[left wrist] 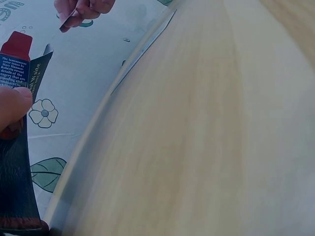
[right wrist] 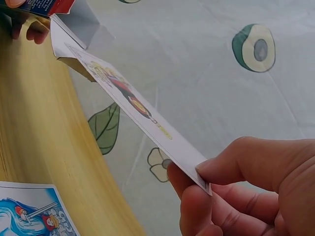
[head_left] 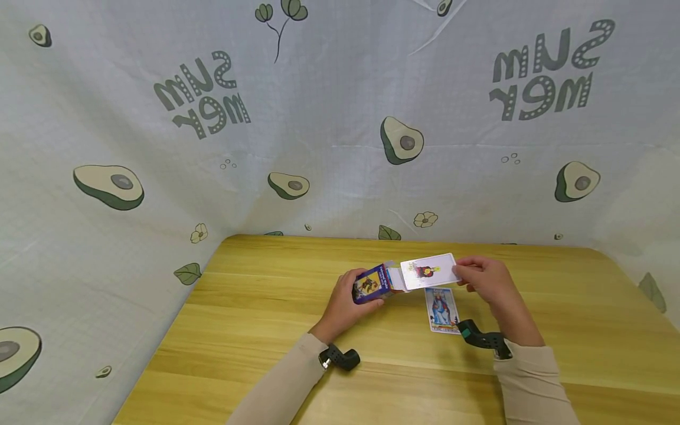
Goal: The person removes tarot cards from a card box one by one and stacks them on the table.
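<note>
My left hand (head_left: 342,304) grips a blue-purple tarot card box (head_left: 370,285) with a yellow picture panel, raised over the table and tilted right. Its end flaps stand open toward the right; in the left wrist view the thumb (left wrist: 15,105) lies across the printed side of the box. Between thumb and fingers, my right hand (head_left: 491,289) pinches the right end of a white card (head_left: 432,271) bearing a small red and yellow figure. The card's far end is close to the box's open flaps; whether they touch I cannot tell. Below it, a blue picture card (head_left: 442,310) lies on the table.
The wooden table (head_left: 255,330) spreads under both arms. A pale cloth (head_left: 340,195) with avocado prints hangs behind it and at the sides. Each wrist wears a black strap-mounted camera, the left (head_left: 342,358) and the right (head_left: 480,337).
</note>
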`<state>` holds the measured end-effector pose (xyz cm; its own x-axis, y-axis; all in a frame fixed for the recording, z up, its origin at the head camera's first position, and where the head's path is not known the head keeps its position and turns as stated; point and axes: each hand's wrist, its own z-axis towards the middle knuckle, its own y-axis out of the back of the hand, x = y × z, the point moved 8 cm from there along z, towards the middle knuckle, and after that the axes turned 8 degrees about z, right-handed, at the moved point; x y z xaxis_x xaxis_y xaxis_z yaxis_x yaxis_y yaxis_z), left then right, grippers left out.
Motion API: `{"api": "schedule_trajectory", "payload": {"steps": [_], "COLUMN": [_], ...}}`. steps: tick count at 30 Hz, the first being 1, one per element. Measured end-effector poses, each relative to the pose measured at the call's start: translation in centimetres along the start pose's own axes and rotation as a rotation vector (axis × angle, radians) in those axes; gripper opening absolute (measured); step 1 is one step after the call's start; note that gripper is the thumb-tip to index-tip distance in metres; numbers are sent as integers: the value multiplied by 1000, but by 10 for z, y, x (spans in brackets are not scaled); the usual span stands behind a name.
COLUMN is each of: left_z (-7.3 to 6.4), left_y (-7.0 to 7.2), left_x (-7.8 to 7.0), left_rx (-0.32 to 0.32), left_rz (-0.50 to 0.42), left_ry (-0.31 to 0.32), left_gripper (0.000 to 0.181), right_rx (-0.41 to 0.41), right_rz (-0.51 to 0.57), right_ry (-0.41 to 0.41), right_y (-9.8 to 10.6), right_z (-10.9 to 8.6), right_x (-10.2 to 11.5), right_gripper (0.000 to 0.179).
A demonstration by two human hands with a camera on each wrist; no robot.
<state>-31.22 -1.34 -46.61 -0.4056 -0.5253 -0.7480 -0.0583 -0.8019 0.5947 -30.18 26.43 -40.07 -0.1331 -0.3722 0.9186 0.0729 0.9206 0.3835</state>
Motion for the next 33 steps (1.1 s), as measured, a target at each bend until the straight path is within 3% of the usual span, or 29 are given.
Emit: {"api": "schedule_trajectory", "payload": {"steps": [25,33], "left_z": [2,3], "left_y": [3,3], "left_x": [-2,-2], "left_rx": [-5,-3], "left_rz": [-9,-18], "left_ry": [2,2], "left_gripper": [70,70], "right_rx": [-32,-39], "right_rz": [18,112], "right_ry": [-1,-36], "right_y": [15,19], "right_z": [3,4], "right_x": [-5,-11], "right_gripper": [48,46]}}
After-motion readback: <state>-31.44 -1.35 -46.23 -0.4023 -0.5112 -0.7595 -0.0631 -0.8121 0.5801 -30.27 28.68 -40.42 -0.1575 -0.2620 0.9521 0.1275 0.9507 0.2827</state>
